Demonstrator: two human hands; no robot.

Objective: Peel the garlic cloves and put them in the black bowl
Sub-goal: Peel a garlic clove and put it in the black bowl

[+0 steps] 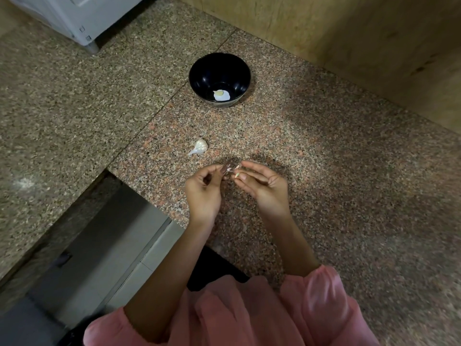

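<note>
A black bowl [219, 78] stands on the granite counter and holds one pale peeled garlic clove [221, 95]. A white garlic head [199, 146] with papery skin lies on the counter between the bowl and my hands. My left hand [204, 191] and my right hand [262, 186] meet above the counter, fingertips together. Between them they pinch a small garlic clove [234, 169] with pinkish skin; it is blurred and mostly hidden by my fingers.
The speckled granite counter [324, 171] runs to a tan wall [349, 33] at the back right. Its front edge drops off at the lower left, above grey cabinet fronts [104, 245]. A white appliance [82, 18] stands at the far left.
</note>
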